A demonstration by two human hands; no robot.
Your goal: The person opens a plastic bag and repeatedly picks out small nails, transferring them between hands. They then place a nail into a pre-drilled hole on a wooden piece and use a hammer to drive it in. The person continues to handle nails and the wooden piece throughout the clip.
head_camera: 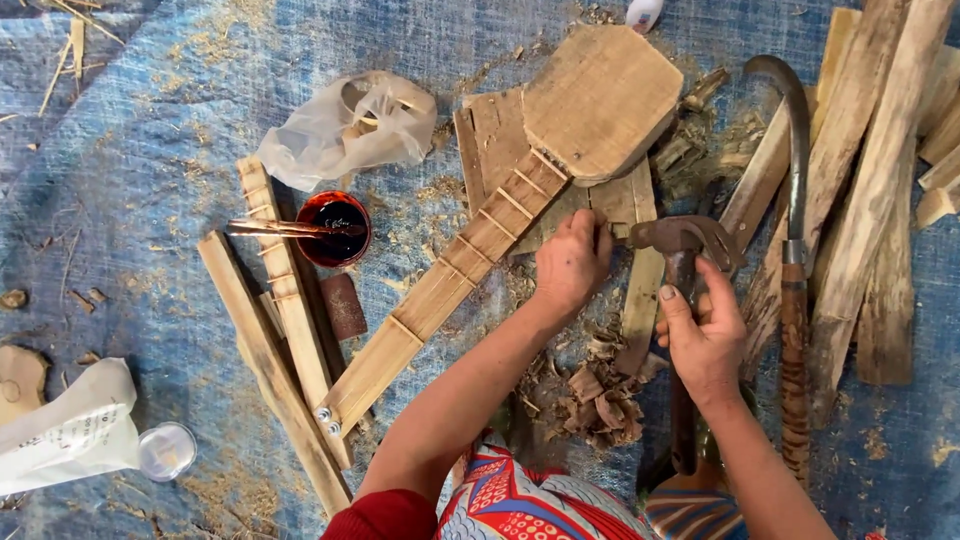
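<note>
Head view, person works on a blue tarp (pixel 150 130) strewn with sawdust and chips. Right hand (pixel 705 335) is closed round the handle of a claw hammer (pixel 683 245), near the head; hammer head sits just right of the left hand, over a pale plank (pixel 640 290). Left hand (pixel 572 262) rests fingers down on the wood by the neck joint, fingertips pinched together at the plank edge; cannot tell if anything small is held between them. Instrument neck (pixel 450 285), a long flat strip with thin cross frets, runs diagonally from lower left up to the body (pixel 600 95), a rough octagonal board at top centre. Two small pale pegs show at the neck's low end. Left of the neck lie two more slats (pixel 275 350), one fretted. Red bowl (pixel 335 228) of dark liquid sits between slats and neck, sticks laid across it; small brown block just below it. Crumpled plastic bag (pixel 350 125) above the bowl. Sickle (pixel 793 230) with a carved handle lies right of the hammer, beside a stack of split wood (pixel 880 200). Bark scraps (pixel 600 400) pile between the forearms. White bag (pixel 70 430) and clear lid at lower left.
</note>
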